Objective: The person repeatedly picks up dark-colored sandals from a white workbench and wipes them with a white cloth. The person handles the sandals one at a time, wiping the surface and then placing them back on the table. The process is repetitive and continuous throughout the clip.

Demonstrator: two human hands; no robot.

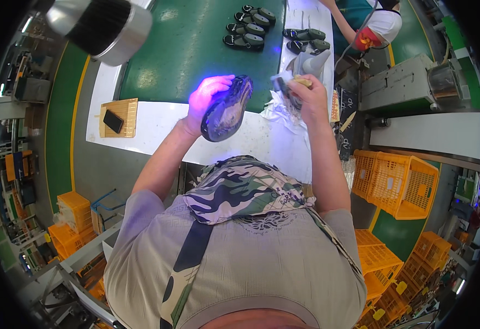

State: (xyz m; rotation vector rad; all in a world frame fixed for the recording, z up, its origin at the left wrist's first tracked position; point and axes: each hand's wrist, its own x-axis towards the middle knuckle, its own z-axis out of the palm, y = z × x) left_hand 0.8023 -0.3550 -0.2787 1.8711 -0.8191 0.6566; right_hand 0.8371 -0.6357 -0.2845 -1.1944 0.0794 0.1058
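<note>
Raised over the near edge of the work table, my left hand point(205, 104) is closed around a dark shoe point(224, 116). The shoe is tilted, with its underside toward me and a tan patch along the middle. Blue-purple light falls on that hand and the shoe. To the right, my right hand point(312, 98) grips a small brush point(304, 81) by its pale wooden handle. The brush end is over a cluttered spot beside crumpled white paper point(275, 109); what it touches there is unclear. The two hands are apart.
Several dark shoes point(244, 41) stand on the green table surface point(169, 60), and more sit on the white ledge point(310, 16). A phone point(113, 122) lies at left. A metal lamp-like fixture point(108, 27) hangs upper left. Another person point(374, 27) works upper right. Yellow crates point(396, 183) stand at right.
</note>
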